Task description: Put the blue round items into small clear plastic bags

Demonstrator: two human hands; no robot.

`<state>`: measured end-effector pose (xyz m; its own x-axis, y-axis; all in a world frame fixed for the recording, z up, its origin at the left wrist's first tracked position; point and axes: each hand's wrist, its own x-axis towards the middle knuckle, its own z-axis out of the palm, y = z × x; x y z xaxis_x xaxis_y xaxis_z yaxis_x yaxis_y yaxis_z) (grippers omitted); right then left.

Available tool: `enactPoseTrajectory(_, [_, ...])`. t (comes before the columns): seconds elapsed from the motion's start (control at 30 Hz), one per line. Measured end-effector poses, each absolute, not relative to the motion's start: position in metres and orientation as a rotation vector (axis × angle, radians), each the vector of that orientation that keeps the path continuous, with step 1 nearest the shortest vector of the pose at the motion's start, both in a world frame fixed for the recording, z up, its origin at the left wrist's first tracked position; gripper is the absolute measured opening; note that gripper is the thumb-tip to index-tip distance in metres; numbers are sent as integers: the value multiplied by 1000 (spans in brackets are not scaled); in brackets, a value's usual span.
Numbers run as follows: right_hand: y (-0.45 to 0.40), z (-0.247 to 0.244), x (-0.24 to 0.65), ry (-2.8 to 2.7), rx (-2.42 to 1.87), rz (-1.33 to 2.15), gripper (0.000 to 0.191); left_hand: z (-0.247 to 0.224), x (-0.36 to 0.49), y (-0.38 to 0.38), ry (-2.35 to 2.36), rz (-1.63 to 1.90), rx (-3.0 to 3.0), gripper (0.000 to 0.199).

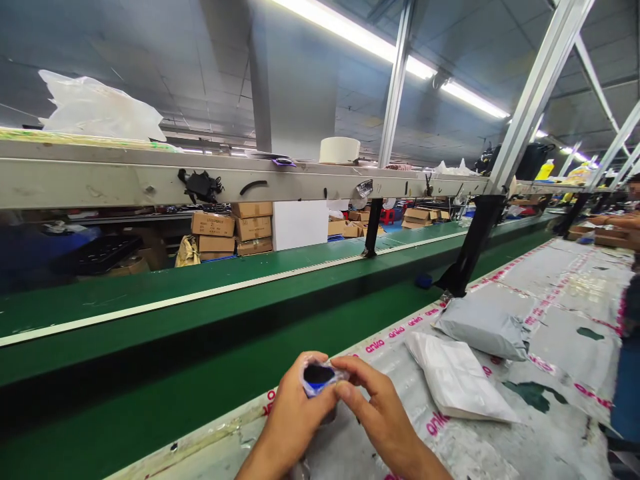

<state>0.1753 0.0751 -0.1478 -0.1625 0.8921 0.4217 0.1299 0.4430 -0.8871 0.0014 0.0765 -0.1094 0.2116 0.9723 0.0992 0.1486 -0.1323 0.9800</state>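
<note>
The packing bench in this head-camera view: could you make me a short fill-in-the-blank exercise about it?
The left hand and right hand pinch a small plastic packet whose middle looks ____.
To the right of the hands lie a white mailer and, farther off, a ____ mailer.
The printed sheet covering the bench bears the word anko in ____ letters.

Missing words: dark, grey, pink.

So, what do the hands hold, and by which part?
A small clear plastic packet, dark inside, held at its edges by the left hand and right hand.
</note>
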Motion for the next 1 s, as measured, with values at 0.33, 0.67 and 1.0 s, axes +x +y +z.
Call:
enactPoseTrajectory(0.33, [80,-144,174,-1654,-897,995,23,-125,1,83,1116,1114,1448,51])
enactPoseTrajectory(0.67, [80,-142,175,-1459,-1011,1170,23,-142,-1,92,1120,1122,1438,64])
enactPoseTrajectory(1.0, [83,-138,178,-1429,-1046,1204,20,-142,-4,92,1164,1106,1331,63])
